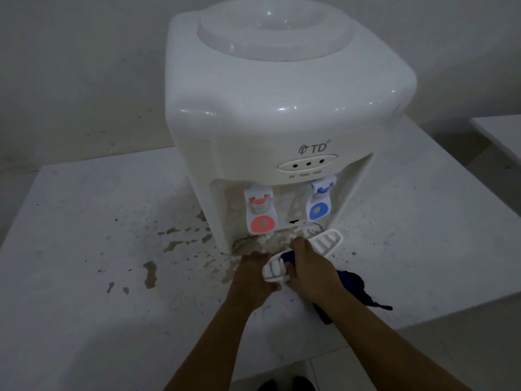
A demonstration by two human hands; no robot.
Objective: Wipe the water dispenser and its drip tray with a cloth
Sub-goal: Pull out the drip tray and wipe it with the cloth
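— Where is the drip tray [304, 255]?
— Pulled out at the foot of the water dispenser [276, 108], tilted. The left hand [253, 275] has its grip curled on the near end.
— And the cloth [349, 286]?
— Dark blue, clamped under the right hand [307, 263], pressed onto the tray, its tail trailing behind onto the stained counter [112, 249].

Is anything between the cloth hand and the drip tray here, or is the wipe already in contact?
Nothing visible stands between them. The right hand presses the blue cloth directly on the white drip tray, which is pulled partly out of the water dispenser. The left hand holds the tray's near end.
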